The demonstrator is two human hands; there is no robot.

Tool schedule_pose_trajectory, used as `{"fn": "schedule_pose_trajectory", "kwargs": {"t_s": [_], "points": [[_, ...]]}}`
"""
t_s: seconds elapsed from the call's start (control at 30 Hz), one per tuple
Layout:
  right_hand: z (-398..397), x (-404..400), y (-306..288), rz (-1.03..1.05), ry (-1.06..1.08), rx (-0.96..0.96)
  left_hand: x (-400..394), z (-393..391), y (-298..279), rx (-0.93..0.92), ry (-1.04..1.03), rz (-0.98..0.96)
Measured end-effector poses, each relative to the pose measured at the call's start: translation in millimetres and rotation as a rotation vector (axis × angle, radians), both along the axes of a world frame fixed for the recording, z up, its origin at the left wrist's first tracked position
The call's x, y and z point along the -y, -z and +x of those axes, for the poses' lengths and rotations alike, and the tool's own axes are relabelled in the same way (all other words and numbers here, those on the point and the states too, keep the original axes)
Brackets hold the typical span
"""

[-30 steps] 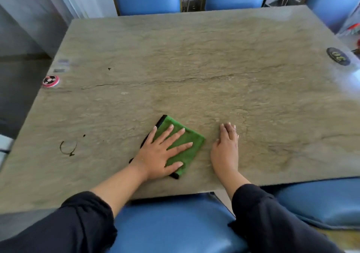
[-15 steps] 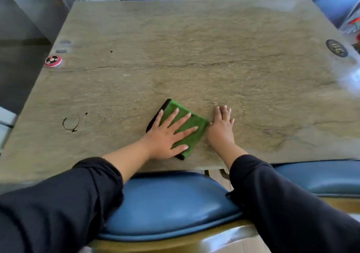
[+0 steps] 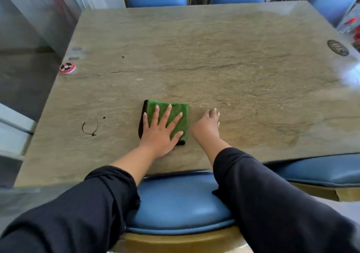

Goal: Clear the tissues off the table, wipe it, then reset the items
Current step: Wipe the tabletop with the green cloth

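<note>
A folded green cloth [image 3: 180, 112] with a black edge lies flat on the stone table [image 3: 214, 57], near its front edge. My left hand [image 3: 161, 130] presses down on the cloth with fingers spread wide. Just to the right of the cloth, my right hand [image 3: 207, 125] rests on the bare tabletop, fingers loosely together and holding nothing. A dark ring-shaped stain [image 3: 89, 128] marks the table to the left of the cloth. No tissues are in view.
A red and white round disc [image 3: 67, 67] sits at the table's left edge. A dark round coaster [image 3: 338, 47] lies near the right edge. Blue padded chairs [image 3: 175, 204] stand at the front, far side and right.
My left hand has turned the cloth so its edges run square to the table and has slid it slightly left. The right hand stays beside it. The camera has tilted.
</note>
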State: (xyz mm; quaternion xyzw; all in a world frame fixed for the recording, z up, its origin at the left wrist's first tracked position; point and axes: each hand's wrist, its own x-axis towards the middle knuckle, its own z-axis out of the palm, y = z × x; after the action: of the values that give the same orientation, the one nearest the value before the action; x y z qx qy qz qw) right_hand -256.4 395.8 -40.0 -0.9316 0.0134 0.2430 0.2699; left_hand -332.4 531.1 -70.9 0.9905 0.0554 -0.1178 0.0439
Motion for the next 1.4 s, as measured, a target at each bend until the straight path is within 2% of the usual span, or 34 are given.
{"fn": "schedule_pose_trajectory", "kwargs": {"t_s": [0.1,0.17,0.23,0.3,0.47,0.53,0.67,0.73,0.8,0.97,1.03,1.17,1.23,1.3,1.4], "points": [[0,-22,1,0.058,0.138,-0.001,-34,-18,5,0.058,0.404,0.003],[0,-38,3,0.09,0.296,0.037,-72,-16,1,0.068,0.552,-0.015],[-3,-57,8,0.088,0.434,0.093,-103,-2,-1,0.038,0.509,-0.013],[-11,-74,15,0.058,0.519,0.161,-121,19,-1,0.011,0.377,-0.004],[-18,-93,38,-0.175,0.522,0.299,-120,77,1,-0.018,0.013,-0.063],[-16,-99,39,-0.241,0.525,0.291,-108,84,2,0.03,0.035,-0.064],[-13,-107,40,-0.328,0.503,0.269,-119,96,10,0.105,0.384,0.0],[-12,-108,41,-0.35,0.5,0.259,-130,121,7,0.077,0.46,0.003],[-11,-107,42,-0.372,0.483,0.252,-136,152,5,0.019,0.391,-0.009],[-7,-107,42,-0.382,0.456,0.221,-118,181,8,0.036,-0.063,-0.051],[-8,-106,42,-0.369,0.453,0.212,-97,163,8,0.068,-0.042,-0.045],[-8,-106,42,-0.348,0.449,0.214,-90,120,16,0.22,0.37,-0.045],[-8,-106,42,-0.345,0.456,0.216,-108,129,13,0.176,0.473,-0.027],[-7,-106,42,-0.345,0.462,0.223,-123,150,12,0.119,0.413,-0.002],[-7,-107,41,-0.359,0.456,0.219,-130,182,8,0.032,0.151,-0.035]]}}
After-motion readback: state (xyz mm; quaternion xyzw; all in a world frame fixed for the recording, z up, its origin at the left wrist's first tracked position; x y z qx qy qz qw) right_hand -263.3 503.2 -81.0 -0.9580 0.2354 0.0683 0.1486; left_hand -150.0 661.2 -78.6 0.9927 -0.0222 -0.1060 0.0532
